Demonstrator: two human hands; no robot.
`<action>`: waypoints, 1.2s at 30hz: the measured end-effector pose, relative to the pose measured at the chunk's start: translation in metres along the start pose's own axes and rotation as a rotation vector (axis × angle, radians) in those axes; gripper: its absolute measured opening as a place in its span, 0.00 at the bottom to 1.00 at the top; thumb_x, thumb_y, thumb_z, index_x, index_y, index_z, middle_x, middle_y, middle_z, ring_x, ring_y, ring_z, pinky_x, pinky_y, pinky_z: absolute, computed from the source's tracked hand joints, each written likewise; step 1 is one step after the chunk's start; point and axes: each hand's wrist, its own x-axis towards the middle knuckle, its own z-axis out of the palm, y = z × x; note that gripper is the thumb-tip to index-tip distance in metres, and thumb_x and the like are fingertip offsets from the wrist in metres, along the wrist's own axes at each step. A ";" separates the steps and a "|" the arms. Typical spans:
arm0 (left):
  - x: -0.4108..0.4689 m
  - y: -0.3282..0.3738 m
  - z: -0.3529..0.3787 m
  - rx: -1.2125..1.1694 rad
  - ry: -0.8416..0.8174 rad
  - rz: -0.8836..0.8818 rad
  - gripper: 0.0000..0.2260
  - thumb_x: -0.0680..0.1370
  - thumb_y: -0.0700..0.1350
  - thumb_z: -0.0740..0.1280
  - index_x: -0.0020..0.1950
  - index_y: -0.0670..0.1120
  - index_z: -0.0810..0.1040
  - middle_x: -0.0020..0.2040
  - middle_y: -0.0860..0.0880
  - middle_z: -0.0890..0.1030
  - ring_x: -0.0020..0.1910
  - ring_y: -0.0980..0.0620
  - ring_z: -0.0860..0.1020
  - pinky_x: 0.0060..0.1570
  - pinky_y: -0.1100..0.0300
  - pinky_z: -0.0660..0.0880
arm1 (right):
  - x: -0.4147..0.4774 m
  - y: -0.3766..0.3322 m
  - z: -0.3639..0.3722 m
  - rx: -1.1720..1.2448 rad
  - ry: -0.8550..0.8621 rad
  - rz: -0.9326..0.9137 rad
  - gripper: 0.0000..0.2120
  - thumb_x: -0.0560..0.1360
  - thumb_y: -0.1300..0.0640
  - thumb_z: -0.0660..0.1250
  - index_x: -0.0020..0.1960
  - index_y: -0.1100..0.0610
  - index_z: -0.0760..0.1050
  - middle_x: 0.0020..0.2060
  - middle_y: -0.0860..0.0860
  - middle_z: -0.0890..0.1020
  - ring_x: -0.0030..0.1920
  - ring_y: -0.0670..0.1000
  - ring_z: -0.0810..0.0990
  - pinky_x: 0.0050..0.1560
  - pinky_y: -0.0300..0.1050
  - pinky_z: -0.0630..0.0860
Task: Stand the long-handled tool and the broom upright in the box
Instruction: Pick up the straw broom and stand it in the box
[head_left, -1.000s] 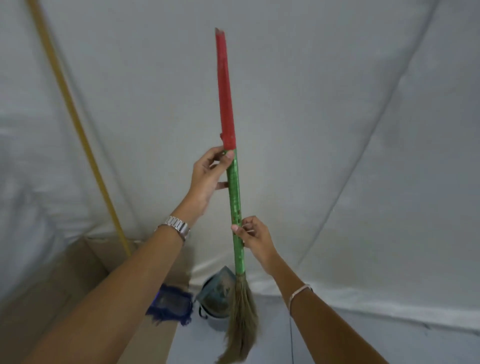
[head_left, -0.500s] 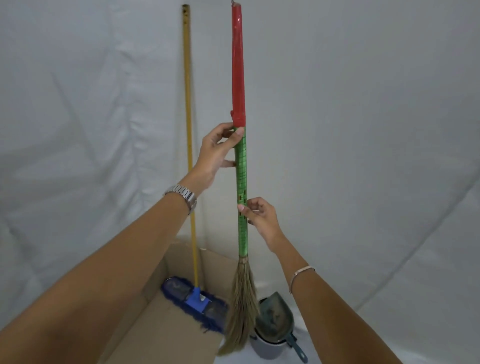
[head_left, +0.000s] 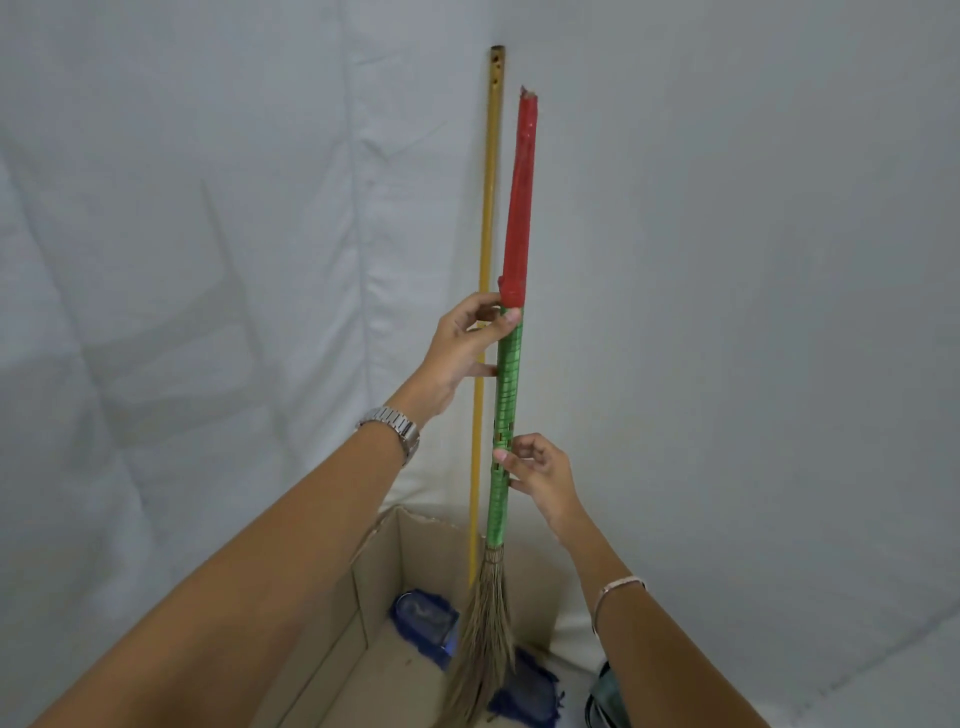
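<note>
I hold the broom (head_left: 508, 374) upright in front of me; its handle is red above and green below, with straw bristles hanging into the open cardboard box (head_left: 382, 566). My left hand (head_left: 465, 345) grips the handle where red meets green. My right hand (head_left: 535, 470) pinches the green part lower down. The long-handled tool, a mop with a yellow pole (head_left: 488, 218) and a blue head (head_left: 423, 621), stands upright in the box just behind the broom, leaning on the white cloth wall.
White cloth covers the walls and floor all around. A grey-green dustpan (head_left: 605, 693) lies on the floor just right of the box, partly hidden by my right forearm.
The view swung left and down, bringing the mop and box to the centre. The broom moved over the box, its bristles now hanging inside it. Both hands kept their grip.
</note>
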 end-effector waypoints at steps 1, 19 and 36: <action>0.004 -0.005 -0.011 0.005 0.018 -0.006 0.07 0.76 0.45 0.67 0.54 0.48 0.76 0.46 0.52 0.74 0.47 0.55 0.76 0.45 0.49 0.80 | 0.007 0.005 0.009 -0.006 -0.007 0.009 0.06 0.71 0.63 0.70 0.42 0.59 0.73 0.35 0.50 0.77 0.36 0.46 0.79 0.34 0.33 0.78; 0.138 -0.195 -0.206 -0.010 0.097 -0.210 0.06 0.77 0.42 0.66 0.53 0.48 0.77 0.49 0.50 0.74 0.44 0.58 0.79 0.40 0.59 0.81 | 0.213 0.175 0.145 -0.162 -0.136 0.187 0.08 0.68 0.65 0.73 0.38 0.58 0.73 0.28 0.47 0.80 0.33 0.48 0.80 0.36 0.42 0.79; 0.226 -0.451 -0.339 -0.065 0.062 -0.396 0.07 0.75 0.39 0.68 0.45 0.47 0.71 0.45 0.51 0.77 0.41 0.60 0.81 0.42 0.52 0.82 | 0.343 0.407 0.225 -0.252 0.072 0.361 0.08 0.67 0.64 0.74 0.37 0.55 0.76 0.36 0.53 0.82 0.38 0.51 0.82 0.40 0.38 0.78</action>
